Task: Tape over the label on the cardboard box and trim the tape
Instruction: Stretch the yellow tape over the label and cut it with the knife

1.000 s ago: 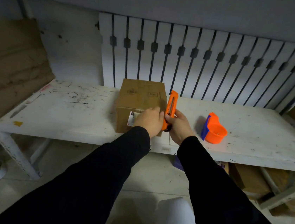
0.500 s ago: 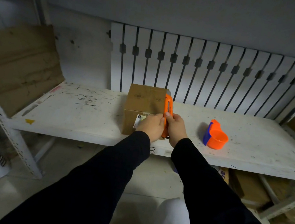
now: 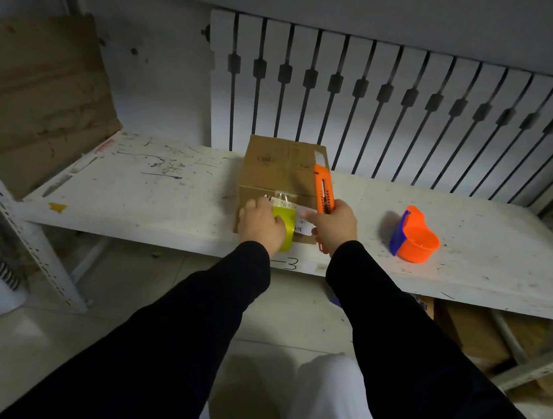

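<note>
The box (image 3: 281, 172) sits mid-bench (image 3: 152, 195), label (image 3: 301, 217) facing front. Left hand (image 3: 261, 223) grips the tape roll (image 3: 283, 225) against it; right hand (image 3: 333, 224) grips the knife (image 3: 323, 188). Keep tape taut, then slice close to the roll.

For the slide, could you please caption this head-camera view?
Left hand holds yellow-green tape roll against brown cardboard box label; right hand grips orange utility knife.
</note>
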Demonstrator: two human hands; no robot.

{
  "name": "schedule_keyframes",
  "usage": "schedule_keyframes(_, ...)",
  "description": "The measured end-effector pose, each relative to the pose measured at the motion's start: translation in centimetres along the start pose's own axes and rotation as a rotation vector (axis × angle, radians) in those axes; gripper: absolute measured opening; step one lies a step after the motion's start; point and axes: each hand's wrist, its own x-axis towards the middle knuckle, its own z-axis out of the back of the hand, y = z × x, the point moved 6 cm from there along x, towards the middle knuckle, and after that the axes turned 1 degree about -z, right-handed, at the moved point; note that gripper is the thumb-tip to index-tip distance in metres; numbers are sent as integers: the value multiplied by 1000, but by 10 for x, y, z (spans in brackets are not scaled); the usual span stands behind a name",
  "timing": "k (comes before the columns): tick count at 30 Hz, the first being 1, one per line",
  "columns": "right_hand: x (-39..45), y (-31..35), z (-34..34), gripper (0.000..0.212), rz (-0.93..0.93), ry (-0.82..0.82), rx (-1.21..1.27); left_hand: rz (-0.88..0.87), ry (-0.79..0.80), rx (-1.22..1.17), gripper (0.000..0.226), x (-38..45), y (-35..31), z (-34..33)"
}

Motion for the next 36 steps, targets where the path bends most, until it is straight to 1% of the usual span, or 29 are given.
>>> schedule_keyframes(2,7,4,2,26,55,-67,-187,89,7,-103,32,5,9,-3)
schedule_keyframes(4,14,12,-1,23,123,-104,-306,152,35,-187,34,9,12,-8)
schedule_keyframes(6,22,20,-9,29,195,-114,-357,193,83,-260,37,13,11,-14)
schedule_keyframes(8,29,29,-19,35,245,-87,-394,224,130,-338,40,16,10,-21)
schedule_keyframes(11,43,37,-32,44,284,-46,-445,239,158,-470,42,22,10,-29)
schedule_keyframes(14,53,32,-42,49,264,-12,-461,229,155,-588,42,25,11,-34)
schedule_keyframes(18,59,29,-44,48,281,-46,-556,213,155,-715,40,24,18,-43)
schedule_keyframes(20,59,32,-44,48,312,-57,-644,231,113,-744,39,26,20,-45)
schedule_keyframes(22,58,33,-45,46,343,-68,-711,272,78,-717,39,27,20,-46)
schedule_keyframes(25,56,34,-46,47,377,-86,-754,342,101,-597,40,29,24,-53)
schedule_keyframes(26,56,34,-46,49,383,-84,-761,358,105,-594,38,27,26,-55)
schedule_keyframes(28,57,35,-46,52,393,-78,-777,360,92,-624,29,21,26,-53)
schedule_keyframes(31,60,34,-44,58,379,-60,-808,340,108,-617,32,19,25,-56)
schedule_keyframes(36,63,34,-41,62,339,-54,-815,360,114,-661,26,15,24,-59)
